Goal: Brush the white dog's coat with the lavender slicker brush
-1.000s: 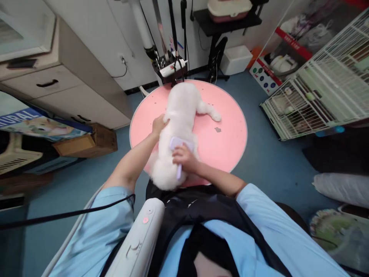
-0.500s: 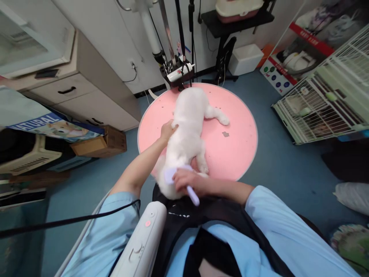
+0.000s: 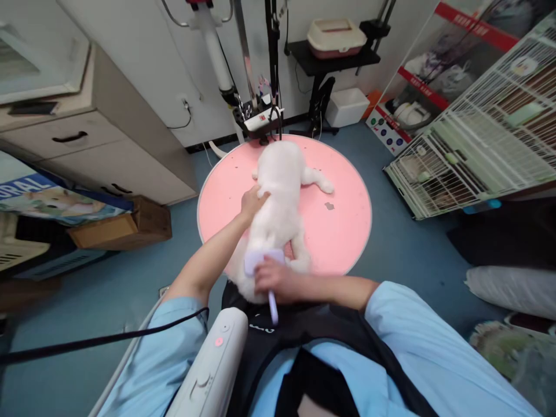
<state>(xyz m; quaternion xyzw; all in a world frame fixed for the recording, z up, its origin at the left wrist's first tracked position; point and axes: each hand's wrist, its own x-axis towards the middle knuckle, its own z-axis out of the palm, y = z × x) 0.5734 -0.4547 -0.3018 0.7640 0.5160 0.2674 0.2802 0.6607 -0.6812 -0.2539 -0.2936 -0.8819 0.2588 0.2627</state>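
Small fluffy white dog (image 3: 280, 202) lying stretched on round pink grooming table (image 3: 347, 231), head end toward far edge, rear at near edge by person. Left hand (image 3: 253, 202) w/ fingers spread, flat on dog's side mid-body. Right hand (image 3: 274, 279) clamped round handle of lilac plastic slicker brush (image 3: 260, 263), brush head pressed on fur at dog's rear. White hair dryer w/ pink button (image 3: 208, 370) tucked at person's chest, black cord (image 3: 99, 339) running off left.

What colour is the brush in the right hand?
Pale lilac: the brush in the right hand shows best in the head view, against the white dog.
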